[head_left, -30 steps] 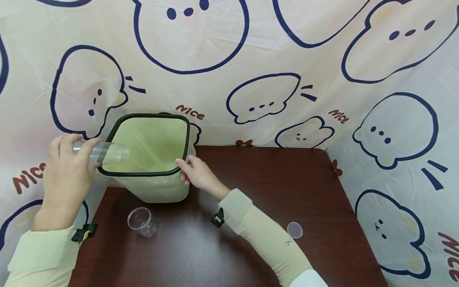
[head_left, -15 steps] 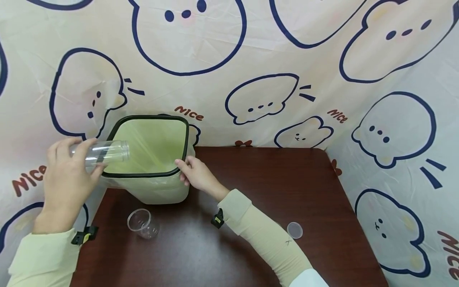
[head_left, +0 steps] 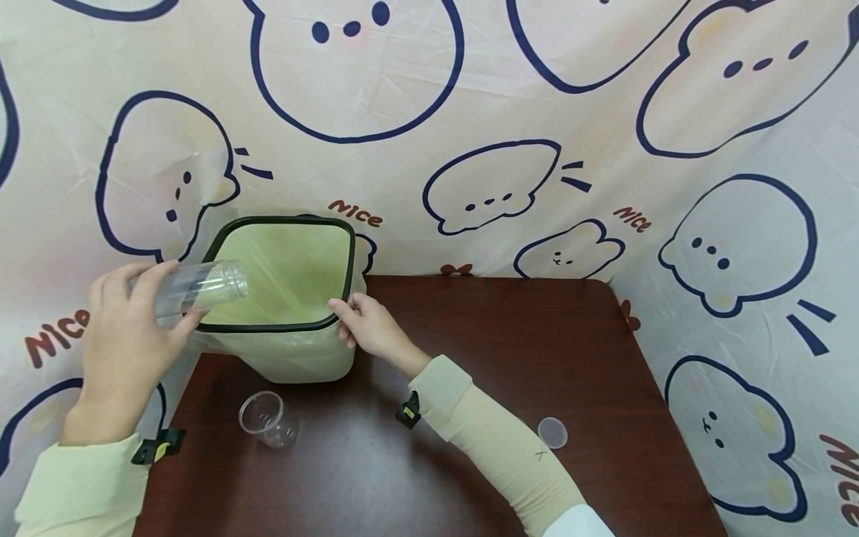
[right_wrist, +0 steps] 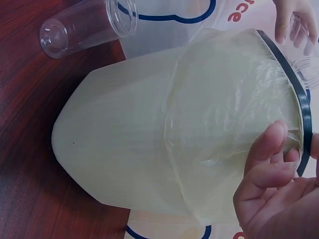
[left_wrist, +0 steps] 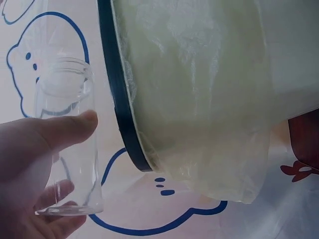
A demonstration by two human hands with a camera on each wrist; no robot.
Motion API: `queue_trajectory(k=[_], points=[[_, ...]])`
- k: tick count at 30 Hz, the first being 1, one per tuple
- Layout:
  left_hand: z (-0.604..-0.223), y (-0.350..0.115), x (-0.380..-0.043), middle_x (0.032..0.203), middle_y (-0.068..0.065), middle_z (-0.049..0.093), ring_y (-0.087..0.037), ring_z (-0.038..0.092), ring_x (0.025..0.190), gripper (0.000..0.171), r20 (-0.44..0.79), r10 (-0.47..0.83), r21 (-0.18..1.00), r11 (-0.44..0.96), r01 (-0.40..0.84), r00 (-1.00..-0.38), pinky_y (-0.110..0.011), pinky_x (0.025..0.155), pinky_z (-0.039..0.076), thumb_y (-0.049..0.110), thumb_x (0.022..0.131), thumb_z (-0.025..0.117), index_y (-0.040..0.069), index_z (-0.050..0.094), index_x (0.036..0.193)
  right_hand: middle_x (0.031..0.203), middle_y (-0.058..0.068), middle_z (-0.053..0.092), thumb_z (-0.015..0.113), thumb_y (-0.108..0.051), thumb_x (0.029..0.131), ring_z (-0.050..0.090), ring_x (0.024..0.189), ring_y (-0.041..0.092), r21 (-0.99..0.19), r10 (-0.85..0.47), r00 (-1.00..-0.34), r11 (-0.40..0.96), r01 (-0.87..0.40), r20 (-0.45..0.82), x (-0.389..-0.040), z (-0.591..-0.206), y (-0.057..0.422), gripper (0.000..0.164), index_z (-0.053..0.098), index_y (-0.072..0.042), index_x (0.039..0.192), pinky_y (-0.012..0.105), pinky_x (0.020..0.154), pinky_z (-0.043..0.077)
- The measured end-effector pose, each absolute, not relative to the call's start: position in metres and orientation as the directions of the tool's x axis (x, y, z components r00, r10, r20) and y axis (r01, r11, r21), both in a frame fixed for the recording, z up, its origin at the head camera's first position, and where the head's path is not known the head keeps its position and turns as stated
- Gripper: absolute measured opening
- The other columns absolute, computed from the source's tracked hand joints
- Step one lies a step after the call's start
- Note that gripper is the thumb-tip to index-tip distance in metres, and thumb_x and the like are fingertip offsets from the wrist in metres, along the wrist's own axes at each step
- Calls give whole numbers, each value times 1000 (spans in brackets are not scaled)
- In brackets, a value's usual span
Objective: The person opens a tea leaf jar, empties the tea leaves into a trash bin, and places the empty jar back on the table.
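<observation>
My left hand [head_left: 127, 335] grips a clear plastic bottle [head_left: 201, 287] without a cap, tilted so its open mouth hangs over the left rim of a pale green trash bin [head_left: 295, 354]. In the left wrist view the thumb lies across the front of the bottle [left_wrist: 75, 164], with fingers behind it; I make out nothing inside. The bin has a dark rim band [head_left: 268, 328] and a thin clear bag [right_wrist: 214, 119] folded over its edge. At the bin's near right corner my right hand [head_left: 372, 324] pinches the rim, fingers curled against the bag outside.
A clear plastic cup [head_left: 268, 419] stands on the dark brown table [head_left: 470, 335] in front of the bin. Farther right lies a small round translucent lid [head_left: 552, 432], near the right sleeve. Behind the table hangs a printed cloth [head_left: 389, 171].
The bottle has shifted slightly right and its mouth reaches a bit farther over the bin. My left thumb has spread out along it. My right hand stays on the rim.
</observation>
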State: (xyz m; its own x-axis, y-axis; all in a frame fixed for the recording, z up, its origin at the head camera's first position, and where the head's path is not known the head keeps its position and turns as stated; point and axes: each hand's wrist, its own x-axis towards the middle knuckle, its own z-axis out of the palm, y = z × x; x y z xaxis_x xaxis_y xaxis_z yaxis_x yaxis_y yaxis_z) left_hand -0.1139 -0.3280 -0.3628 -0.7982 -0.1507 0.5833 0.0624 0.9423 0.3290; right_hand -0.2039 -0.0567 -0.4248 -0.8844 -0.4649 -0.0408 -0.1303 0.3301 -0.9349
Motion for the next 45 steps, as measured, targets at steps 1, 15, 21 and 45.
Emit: queue_trajectory(k=[1,15,21,45], points=[[-363,-328,-113,126,-25,44,-45,36,118,75,585,-150,335,940,69,-797,-64,84,32,7,63,85,9,52,130,61,0,62,48,-53,91,61,56,27,-936,-464,-885,329,-129,-41,-204,-425,-57,44,51,-11,79,26,50,42],[-366,-324,-104,118,-24,55,-44,48,109,71,629,-174,418,897,142,-758,-53,96,34,21,61,85,5,57,124,62,1,62,50,-53,90,56,50,14,-939,-465,-884,322,-122,-45,-204,-425,-56,44,52,-11,78,28,53,46],[-371,-318,-94,112,-21,58,-36,51,102,70,606,-249,522,841,142,-755,-30,96,36,17,61,85,5,57,124,61,1,61,50,-52,91,56,49,13,-941,-469,-882,316,-123,-42,-204,-425,-56,43,51,-10,77,28,52,47],[-386,-285,-69,108,10,61,11,49,95,66,521,-358,706,692,154,-775,-9,82,33,6,64,83,7,54,123,61,2,61,52,-46,92,56,50,16,-945,-473,-878,314,-94,-70,-205,-422,-56,40,52,-9,78,26,52,45]])
